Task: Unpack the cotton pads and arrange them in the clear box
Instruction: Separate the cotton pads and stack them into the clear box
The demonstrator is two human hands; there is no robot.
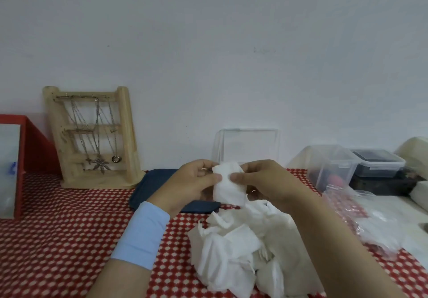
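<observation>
Both hands hold one white cotton pad (228,185) up in front of me above the table. My left hand (193,183) pinches its left edge and my right hand (264,183) pinches its right edge, thumbs on the front. Below them a loose heap of white cotton pads (240,249) lies on the red dotted tablecloth. The clear box (249,146) stands upright against the wall just behind my hands; its lower part is hidden by them. A crumpled clear plastic wrapper (361,214) lies to the right of the heap.
A wooden jewellery stand (97,138) with necklaces leans at the back left, beside a red-framed mirror (16,165). A dark blue tray (159,186) lies under my left hand. Lidded plastic containers (333,165) and a dark-filled one (377,162) sit back right.
</observation>
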